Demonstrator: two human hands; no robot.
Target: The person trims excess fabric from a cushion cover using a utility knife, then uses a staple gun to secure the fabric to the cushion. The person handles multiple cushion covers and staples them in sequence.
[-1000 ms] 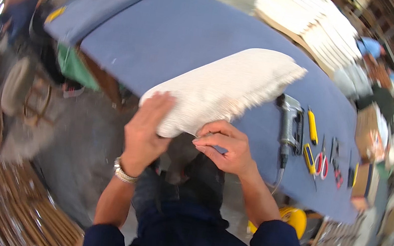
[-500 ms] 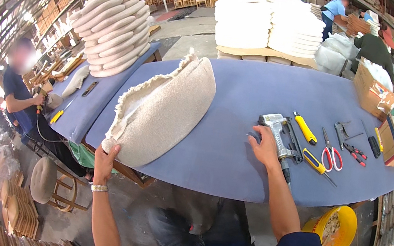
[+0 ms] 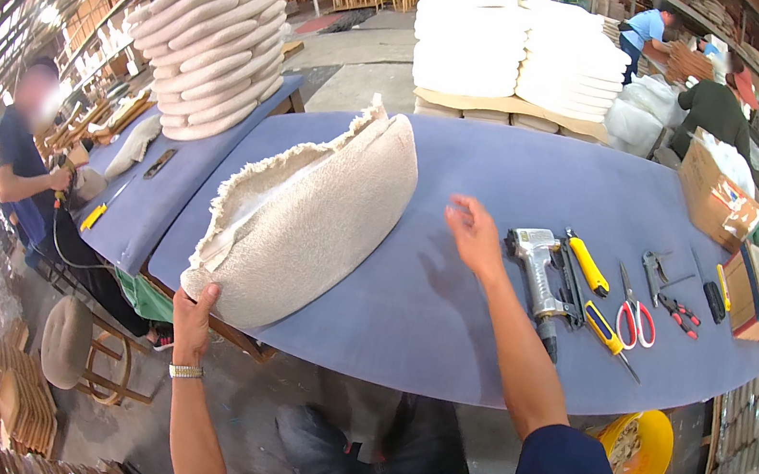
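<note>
- Two bare hands show over a blue padded worktable (image 3: 443, 333), both forearms entering from the lower edge; the upper arms are cut off there.
- Much of the left hand (image 3: 194, 316) is hard to read: its fingertips slip under the near corner of the beige upholstered cushion (image 3: 314, 218), so only the back of the hand and a metal wristwatch (image 3: 185, 371) are plain.
- That hand grips the cushion's lowest corner, fingers curled on the fabric edge, thumb side up against it.
- The cushion lies on the left part of the table, its near corner overhanging the table's front edge, its frayed raw seam turned up and to the left; its underside cannot be seen.
- The right hand (image 3: 474, 234) holds nothing: fingers loosely spread and open, hovering above bare blue cloth.
- It sits between the cushion and a grey pneumatic stapler (image 3: 538, 269), apart from both, nearer the stapler.
- Beyond the stapler lie a yellow-handled knife (image 3: 587, 263), red-handled scissors (image 3: 637, 317) and pliers (image 3: 680, 310), small and partly overlapping.
- Stacked white cushions (image 3: 513, 47) stand behind the table; a yellow bucket (image 3: 641, 448) is half hidden below its edge.
- A person at the left bench (image 3: 29, 178) is blurred.
</note>
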